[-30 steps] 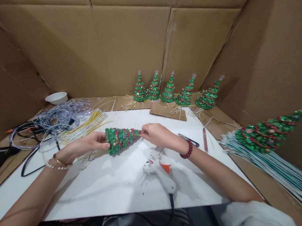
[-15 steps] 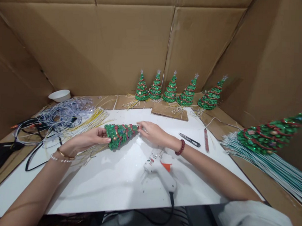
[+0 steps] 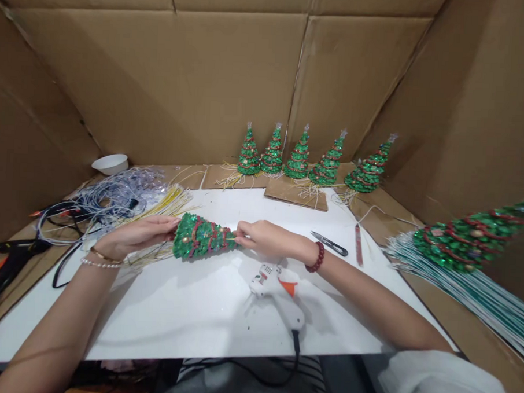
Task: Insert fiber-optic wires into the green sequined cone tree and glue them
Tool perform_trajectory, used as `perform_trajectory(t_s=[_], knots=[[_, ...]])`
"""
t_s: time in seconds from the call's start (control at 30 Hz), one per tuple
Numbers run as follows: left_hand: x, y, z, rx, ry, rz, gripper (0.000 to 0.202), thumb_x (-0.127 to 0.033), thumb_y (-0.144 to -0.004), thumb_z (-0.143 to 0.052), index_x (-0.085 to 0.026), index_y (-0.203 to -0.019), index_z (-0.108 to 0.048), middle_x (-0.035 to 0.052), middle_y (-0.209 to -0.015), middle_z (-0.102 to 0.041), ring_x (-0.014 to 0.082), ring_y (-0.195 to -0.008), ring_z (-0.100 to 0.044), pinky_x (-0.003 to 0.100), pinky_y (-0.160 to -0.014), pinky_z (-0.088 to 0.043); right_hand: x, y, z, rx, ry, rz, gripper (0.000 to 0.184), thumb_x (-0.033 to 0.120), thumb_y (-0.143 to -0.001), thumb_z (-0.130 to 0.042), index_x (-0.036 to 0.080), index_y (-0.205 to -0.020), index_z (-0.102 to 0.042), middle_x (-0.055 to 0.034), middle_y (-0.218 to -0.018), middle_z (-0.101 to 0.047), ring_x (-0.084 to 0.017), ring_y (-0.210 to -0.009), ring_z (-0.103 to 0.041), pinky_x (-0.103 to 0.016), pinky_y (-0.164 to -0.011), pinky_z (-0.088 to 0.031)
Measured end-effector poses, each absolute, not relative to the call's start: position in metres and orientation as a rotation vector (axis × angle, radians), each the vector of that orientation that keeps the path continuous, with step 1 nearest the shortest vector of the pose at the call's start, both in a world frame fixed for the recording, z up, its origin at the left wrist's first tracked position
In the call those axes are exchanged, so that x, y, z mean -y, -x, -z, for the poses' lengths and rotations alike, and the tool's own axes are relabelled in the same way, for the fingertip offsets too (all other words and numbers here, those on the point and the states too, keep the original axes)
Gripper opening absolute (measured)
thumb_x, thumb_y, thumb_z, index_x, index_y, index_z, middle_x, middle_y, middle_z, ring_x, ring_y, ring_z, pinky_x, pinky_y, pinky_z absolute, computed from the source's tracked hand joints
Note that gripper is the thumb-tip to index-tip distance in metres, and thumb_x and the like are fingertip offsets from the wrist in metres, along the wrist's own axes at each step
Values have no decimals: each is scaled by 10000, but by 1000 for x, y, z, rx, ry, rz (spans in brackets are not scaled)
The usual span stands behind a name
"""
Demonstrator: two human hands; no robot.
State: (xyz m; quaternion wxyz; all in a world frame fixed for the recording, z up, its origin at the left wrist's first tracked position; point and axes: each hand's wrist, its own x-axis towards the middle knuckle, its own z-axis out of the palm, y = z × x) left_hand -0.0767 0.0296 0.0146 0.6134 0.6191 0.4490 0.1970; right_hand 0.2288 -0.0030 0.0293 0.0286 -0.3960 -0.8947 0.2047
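A small green Christmas tree (image 3: 203, 237) with red garland and little baubles lies on its side above the white board. My left hand (image 3: 150, 235) grips its wide base at the left, where pale wires trail below the wrist. At the narrow tip, the fingers of my right hand (image 3: 254, 238) pinch together; a thin yellowish strand shows there, and the tip itself is hidden. A white glue gun (image 3: 279, 293) with an orange trigger lies on the board just below my right wrist.
Several finished-looking trees (image 3: 297, 157) stand along the back cardboard wall. A larger tree (image 3: 472, 237) leans over bundled wires (image 3: 470, 298) at right. Thread snips (image 3: 329, 244) and a red stick (image 3: 359, 246) lie right of centre. Tangled wires (image 3: 109, 198), a white bowl (image 3: 110, 164) and a black glue gun (image 3: 7, 260) sit left.
The tree in my hands has turned and shifted slightly left, its base now facing my left fingers differently. My right hand has moved down a little at the tip. The view has shifted slightly.
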Motion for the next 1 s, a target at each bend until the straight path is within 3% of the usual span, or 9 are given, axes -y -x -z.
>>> perform_trajectory(t_s=[0.2,0.37,0.43,0.6,0.73,0.9,1.0], knots=[[-30,75,-16,-997,-1591,-279,367,-406,-758,-692,-214,-1070,-706,51,-974,-717,208,-857,-629,251,-731,-515,9,-227,-29,2811,1251,-277,222,350,-962,-464,160,-970,-581,-48,-761,-689,-140,-635,-593,-250,-541,-256],[-27,67,-16,-1104,-1805,-270,261,-375,-800,-580,-149,-786,-712,7,-625,-626,118,-561,-507,195,-522,-423,12,-228,-31,2831,1282,-35,265,371,-966,-458,139,-945,-586,-70,-760,-697,-154,-629,-611,-274,-513,-209],[-27,65,-15,-1152,-1846,-260,267,-359,-791,-551,-146,-766,-709,-2,-583,-604,109,-511,-463,193,-477,-386,13,-228,-34,2851,1302,-12,262,367,-961,-472,133,-943,-588,-73,-753,-695,-159,-640,-620,-278,-511,-203],[-23,53,-13,-1206,-1895,-349,242,-272,-726,-554,-147,-847,-721,19,-768,-703,171,-693,-583,241,-647,-476,14,-230,-43,2918,1347,-26,256,355,-956,-485,128,-929,-599,-69,-705,-683,-156,-621,-616,-280,-504,-189],[-19,43,-10,-1219,-2106,-419,233,-246,-750,-514,-149,-829,-710,22,-740,-687,158,-651,-558,245,-632,-452,10,-239,-45,2917,1375,-20,243,354,-954,-493,142,-919,-606,-55,-682,-681,-144,-600,-605,-265,-508,-194],[-16,37,-3,-1196,-2047,-564,260,-325,-807,-518,-141,-797,-701,57,-816,-698,203,-794,-610,288,-734,-463,3,-250,-45,2927,1438,-5,240,355,-953,-494,148,-898,-601,-62,-716,-697,-154,-622,-624,-257,-513,-207],[-13,34,1,-1095,-1738,-586,285,-384,-799,-588,-144,-888,-714,55,-866,-722,218,-849,-634,306,-776,-482,2,-251,-44,2935,1444,-7,206,320,-956,-491,152,-895,-593,-51,-725,-698,-150,-626,-627,-254,-510,-212]])
